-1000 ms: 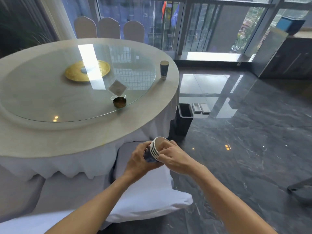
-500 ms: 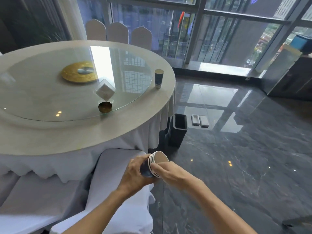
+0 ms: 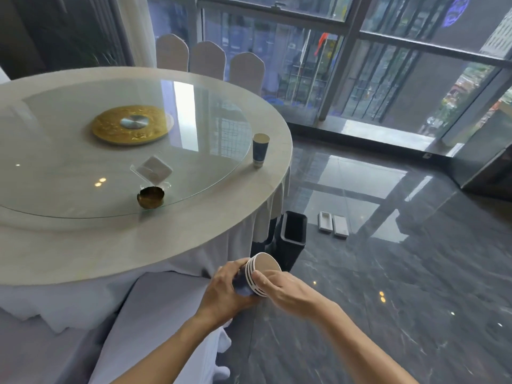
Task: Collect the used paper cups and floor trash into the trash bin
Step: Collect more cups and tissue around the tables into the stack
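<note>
A stack of nested dark-blue paper cups (image 3: 261, 271) with white rims lies on its side between my hands, mouth pointing right and up. My left hand (image 3: 225, 291) wraps the cups' bodies from the left. My right hand (image 3: 285, 291) pinches the rims from the right. One more dark-blue paper cup (image 3: 260, 149) stands upright at the right edge of the round table (image 3: 83, 245). A black trash bin (image 3: 291, 239) stands open on the floor just beyond the stack, beside the tablecloth. Two flat white pieces of floor trash (image 3: 333, 225) lie right of the bin.
A glass turntable (image 3: 69, 173) on the table carries a gold disc, a clear card stand and a small brass bowl (image 3: 151, 197). A white-covered chair (image 3: 155, 322) is below my left arm. Three covered chairs stand at the far side. Dark polished floor spreads right toward glass windows.
My view has moved closer to the table's right side and the bin. Both hands keep hold of the cup stack, which now sits nearer the bin.
</note>
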`<control>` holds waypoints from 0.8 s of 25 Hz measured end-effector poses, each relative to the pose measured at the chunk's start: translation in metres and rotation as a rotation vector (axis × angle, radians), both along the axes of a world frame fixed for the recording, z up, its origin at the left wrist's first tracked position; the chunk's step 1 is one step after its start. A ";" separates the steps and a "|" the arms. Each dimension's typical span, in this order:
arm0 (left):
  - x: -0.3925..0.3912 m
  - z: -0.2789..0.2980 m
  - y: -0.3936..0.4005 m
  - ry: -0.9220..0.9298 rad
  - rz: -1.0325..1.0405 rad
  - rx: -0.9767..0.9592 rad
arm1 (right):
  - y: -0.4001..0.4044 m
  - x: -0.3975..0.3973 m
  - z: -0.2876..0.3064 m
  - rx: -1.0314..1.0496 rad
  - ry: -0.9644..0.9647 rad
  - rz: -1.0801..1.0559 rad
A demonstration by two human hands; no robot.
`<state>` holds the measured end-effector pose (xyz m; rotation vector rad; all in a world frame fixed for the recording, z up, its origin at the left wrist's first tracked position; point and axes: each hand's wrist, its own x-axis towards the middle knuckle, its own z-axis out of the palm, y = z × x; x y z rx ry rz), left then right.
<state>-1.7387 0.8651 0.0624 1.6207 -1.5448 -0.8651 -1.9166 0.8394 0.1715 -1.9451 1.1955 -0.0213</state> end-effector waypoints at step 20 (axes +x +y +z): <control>-0.054 0.024 -0.296 0.160 0.451 -0.020 | -0.428 -0.052 -0.035 -0.145 -0.323 -0.400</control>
